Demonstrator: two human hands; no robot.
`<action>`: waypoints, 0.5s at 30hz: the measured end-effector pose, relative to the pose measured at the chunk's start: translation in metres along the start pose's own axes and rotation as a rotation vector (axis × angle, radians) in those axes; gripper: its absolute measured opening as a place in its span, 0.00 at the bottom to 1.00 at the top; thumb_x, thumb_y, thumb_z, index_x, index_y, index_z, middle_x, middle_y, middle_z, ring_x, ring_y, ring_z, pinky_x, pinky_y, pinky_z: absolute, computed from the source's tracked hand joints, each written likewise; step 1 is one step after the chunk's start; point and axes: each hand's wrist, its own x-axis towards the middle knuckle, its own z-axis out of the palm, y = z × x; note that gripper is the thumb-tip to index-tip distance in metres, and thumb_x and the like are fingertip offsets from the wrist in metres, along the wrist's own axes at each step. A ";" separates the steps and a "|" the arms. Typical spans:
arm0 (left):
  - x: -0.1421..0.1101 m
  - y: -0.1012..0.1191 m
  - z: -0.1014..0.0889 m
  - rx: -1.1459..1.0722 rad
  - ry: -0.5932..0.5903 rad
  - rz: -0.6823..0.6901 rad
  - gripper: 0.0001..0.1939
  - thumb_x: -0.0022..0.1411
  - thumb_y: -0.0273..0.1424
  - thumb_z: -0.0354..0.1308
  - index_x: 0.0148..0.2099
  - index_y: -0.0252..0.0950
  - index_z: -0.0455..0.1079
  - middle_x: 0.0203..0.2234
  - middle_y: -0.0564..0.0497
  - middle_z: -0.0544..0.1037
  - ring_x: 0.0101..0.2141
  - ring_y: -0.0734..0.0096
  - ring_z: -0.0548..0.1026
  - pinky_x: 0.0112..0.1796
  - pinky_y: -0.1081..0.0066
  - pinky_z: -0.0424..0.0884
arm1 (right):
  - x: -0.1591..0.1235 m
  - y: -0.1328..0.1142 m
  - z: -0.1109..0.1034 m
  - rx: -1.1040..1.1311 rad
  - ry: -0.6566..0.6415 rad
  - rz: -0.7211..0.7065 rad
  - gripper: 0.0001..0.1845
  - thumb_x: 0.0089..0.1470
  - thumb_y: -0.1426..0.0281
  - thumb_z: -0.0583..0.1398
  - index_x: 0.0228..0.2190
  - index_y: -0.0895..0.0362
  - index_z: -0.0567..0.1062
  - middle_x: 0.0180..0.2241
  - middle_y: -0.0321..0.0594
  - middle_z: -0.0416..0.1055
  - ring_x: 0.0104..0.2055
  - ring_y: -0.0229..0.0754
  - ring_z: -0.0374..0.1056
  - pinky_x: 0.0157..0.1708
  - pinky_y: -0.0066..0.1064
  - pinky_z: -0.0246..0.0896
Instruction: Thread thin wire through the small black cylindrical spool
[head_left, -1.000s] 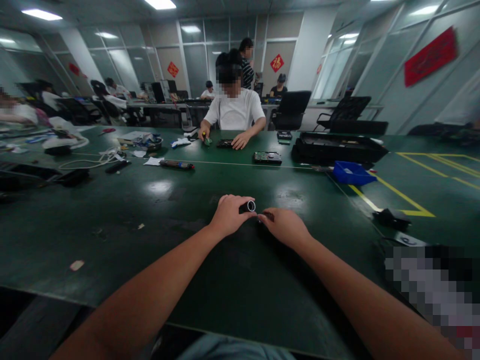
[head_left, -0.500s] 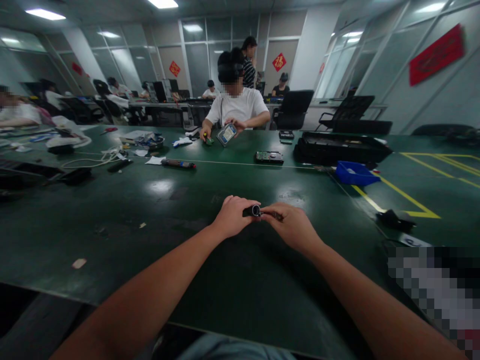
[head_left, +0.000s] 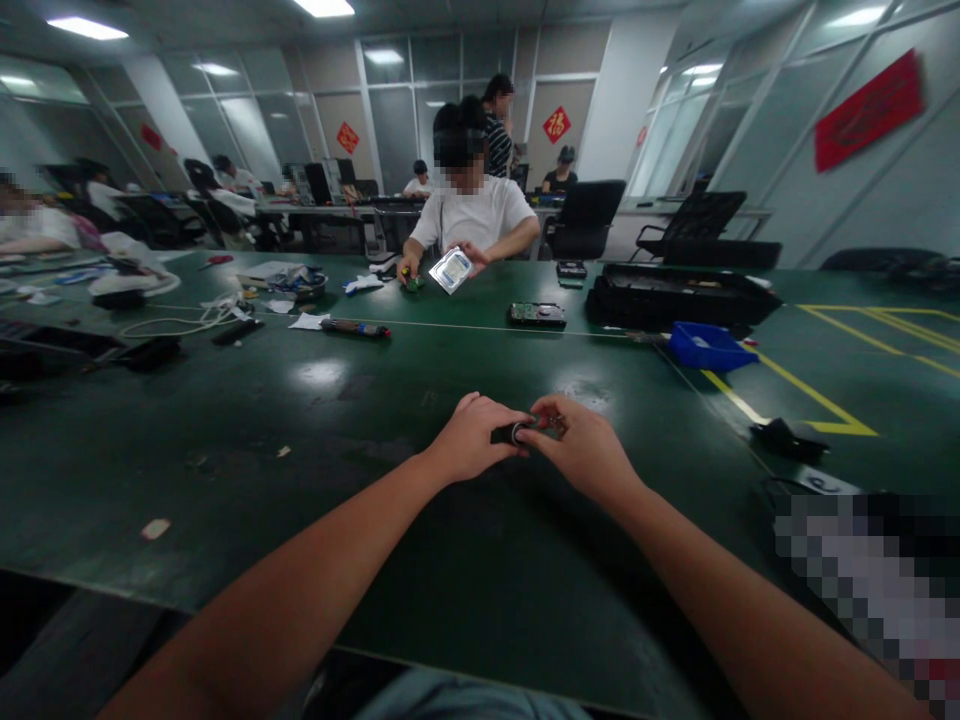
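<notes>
My left hand [head_left: 474,436] is closed round a short black tube [head_left: 501,436], whose silver-rimmed round end faces right. Most of the tube is hidden by the fingers. My right hand [head_left: 589,448] is closed too, with its thumb tip at the rim of the tube. Between its curled fingers show small brass-coloured metal pieces [head_left: 556,424], too small to name surely. Both hands are held just above the green table [head_left: 420,540].
Across the table a person holds a hard drive [head_left: 452,269]. Another drive [head_left: 537,314] lies mid-table, near a black tray [head_left: 675,298] and a blue bin [head_left: 711,346]. A pen-shaped electric screwdriver [head_left: 356,328] and a pale cable [head_left: 180,322] lie to the left.
My right thumb has moved onto the tube's rim, and the right fingers have curled up and back. The tube's open end has tipped down slightly. The person opposite has tilted the hard drive.
</notes>
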 end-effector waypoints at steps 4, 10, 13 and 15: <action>0.000 -0.001 0.001 -0.009 0.021 0.002 0.23 0.60 0.41 0.68 0.57 0.46 0.73 0.49 0.50 0.80 0.52 0.59 0.74 0.61 0.52 0.54 | 0.002 0.003 -0.001 -0.029 -0.030 -0.023 0.14 0.52 0.60 0.67 0.39 0.53 0.78 0.33 0.38 0.78 0.33 0.43 0.71 0.32 0.34 0.63; 0.002 -0.004 0.002 -0.048 0.018 0.020 0.23 0.58 0.41 0.69 0.55 0.44 0.75 0.47 0.51 0.81 0.50 0.60 0.74 0.57 0.56 0.59 | 0.004 0.007 -0.007 -0.022 -0.105 -0.027 0.12 0.52 0.60 0.67 0.38 0.52 0.80 0.31 0.37 0.79 0.31 0.42 0.71 0.31 0.33 0.62; 0.002 -0.002 0.002 -0.052 0.021 0.024 0.23 0.58 0.41 0.69 0.55 0.44 0.75 0.47 0.51 0.81 0.49 0.60 0.74 0.55 0.57 0.60 | 0.004 0.008 -0.008 -0.046 -0.108 -0.072 0.13 0.52 0.61 0.67 0.39 0.52 0.79 0.33 0.37 0.79 0.32 0.42 0.71 0.32 0.33 0.62; 0.002 -0.001 0.001 -0.045 0.013 0.023 0.22 0.59 0.41 0.69 0.54 0.45 0.75 0.46 0.51 0.81 0.49 0.60 0.74 0.56 0.57 0.60 | 0.004 0.008 -0.008 -0.069 -0.092 -0.093 0.13 0.52 0.60 0.67 0.39 0.52 0.79 0.33 0.37 0.79 0.33 0.42 0.72 0.33 0.33 0.63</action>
